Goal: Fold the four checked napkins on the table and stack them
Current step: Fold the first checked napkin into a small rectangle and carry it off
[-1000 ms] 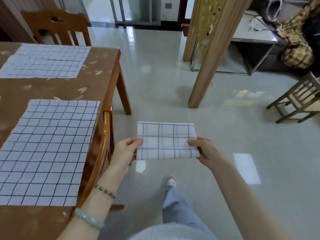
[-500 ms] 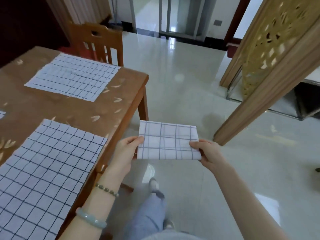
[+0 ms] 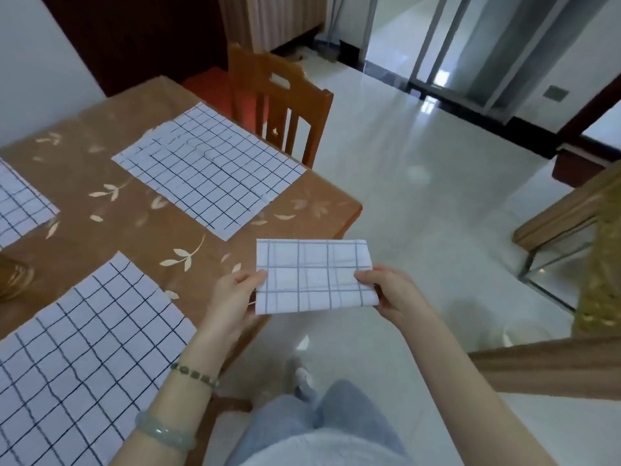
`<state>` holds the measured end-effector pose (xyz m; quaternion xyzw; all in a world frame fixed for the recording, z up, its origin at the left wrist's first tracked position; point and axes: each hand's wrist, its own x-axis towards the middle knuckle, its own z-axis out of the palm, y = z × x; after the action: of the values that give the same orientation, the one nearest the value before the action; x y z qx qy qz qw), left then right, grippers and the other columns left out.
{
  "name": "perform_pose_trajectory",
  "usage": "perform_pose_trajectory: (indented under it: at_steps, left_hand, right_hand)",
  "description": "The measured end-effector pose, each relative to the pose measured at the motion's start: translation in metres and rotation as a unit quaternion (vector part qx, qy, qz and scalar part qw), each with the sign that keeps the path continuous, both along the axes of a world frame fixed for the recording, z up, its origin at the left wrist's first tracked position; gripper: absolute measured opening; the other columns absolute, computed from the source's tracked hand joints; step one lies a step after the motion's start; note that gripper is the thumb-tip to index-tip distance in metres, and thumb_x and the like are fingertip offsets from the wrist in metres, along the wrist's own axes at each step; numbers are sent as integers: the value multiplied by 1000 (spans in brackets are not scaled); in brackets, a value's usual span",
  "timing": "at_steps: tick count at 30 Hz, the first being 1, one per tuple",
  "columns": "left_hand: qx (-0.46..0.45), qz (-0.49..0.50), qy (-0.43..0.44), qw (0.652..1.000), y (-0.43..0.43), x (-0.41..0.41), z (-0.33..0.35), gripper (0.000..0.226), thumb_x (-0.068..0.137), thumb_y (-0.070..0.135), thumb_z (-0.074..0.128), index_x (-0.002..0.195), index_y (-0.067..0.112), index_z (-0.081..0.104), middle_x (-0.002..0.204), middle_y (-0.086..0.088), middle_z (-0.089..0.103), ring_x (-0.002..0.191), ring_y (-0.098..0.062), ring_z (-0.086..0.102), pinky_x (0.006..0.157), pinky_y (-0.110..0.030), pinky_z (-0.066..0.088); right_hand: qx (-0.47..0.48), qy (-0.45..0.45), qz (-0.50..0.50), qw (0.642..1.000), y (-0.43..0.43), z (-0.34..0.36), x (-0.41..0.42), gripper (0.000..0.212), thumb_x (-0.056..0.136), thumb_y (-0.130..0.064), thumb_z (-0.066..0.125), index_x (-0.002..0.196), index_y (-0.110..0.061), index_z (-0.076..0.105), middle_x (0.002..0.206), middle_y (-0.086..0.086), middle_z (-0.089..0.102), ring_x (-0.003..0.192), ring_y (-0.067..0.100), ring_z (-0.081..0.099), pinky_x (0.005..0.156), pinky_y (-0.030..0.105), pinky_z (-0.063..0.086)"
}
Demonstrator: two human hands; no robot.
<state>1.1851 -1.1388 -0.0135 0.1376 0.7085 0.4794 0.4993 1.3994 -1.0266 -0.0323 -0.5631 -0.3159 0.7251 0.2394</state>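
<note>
I hold a folded checked napkin (image 3: 314, 275) in the air, just off the table's right edge. My left hand (image 3: 235, 297) pinches its left side and my right hand (image 3: 391, 295) pinches its right side. Three more checked napkins lie flat and unfolded on the brown table (image 3: 161, 227): one near me (image 3: 77, 358), one at the far right corner (image 3: 208, 169), and one cut off by the left edge of the view (image 3: 20, 203).
A wooden chair (image 3: 279, 102) stands at the table's far end. A round brownish object (image 3: 13, 277) sits at the left edge. A wooden post and a glass-framed stand (image 3: 571, 250) rise on the right. Glossy tiled floor spreads to the right.
My view has turned left toward the table, bringing a third flat napkin into sight. The folded napkin stays pinched in both hands and now sits nearer the table's corner.
</note>
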Motion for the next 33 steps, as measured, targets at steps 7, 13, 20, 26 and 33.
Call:
perform_pose_trajectory:
  at_steps: [7,13,20,26,33]
  left_hand:
    - [-10,150,-10,989,14,-33,-4,14,94,11,60,99,1,68,91,6,65,85,-17,65,83,-36,54]
    - [-43,293,-30,955,6,-44,-23,8,90,12,65,89,7,72,88,-7,76,80,-16,72,61,-21,56]
    - [-56,461,-147,874,15,-10,-57,20,85,12,71,101,0,67,91,-15,73,82,-23,72,80,-38,59]
    - [-71,561,-199,800,48,38,-83,26,85,10,71,108,0,66,98,-19,72,78,-23,69,63,-27,58]
    - [-109,638,-222,729,82,59,-119,7,83,7,72,80,1,70,67,-9,71,52,-13,64,47,-19,49]
  right_hand:
    - [-20,-27,136,990,72,-10,-78,31,78,5,62,108,12,60,98,22,68,80,32,65,64,38,54]
    - [-23,-72,305,949,121,-20,-151,19,81,1,64,99,5,63,91,22,67,78,34,63,67,43,49]
    - [114,-88,539,830,167,-23,-244,24,63,-7,76,85,-2,70,83,16,70,78,29,66,70,32,51]
    - [239,-93,731,633,155,-43,-314,3,77,-3,69,77,-6,70,69,2,61,65,13,56,57,19,43]
    - [393,-58,822,409,126,-91,-345,19,74,-4,65,88,-15,71,62,-17,49,58,1,45,54,10,35]
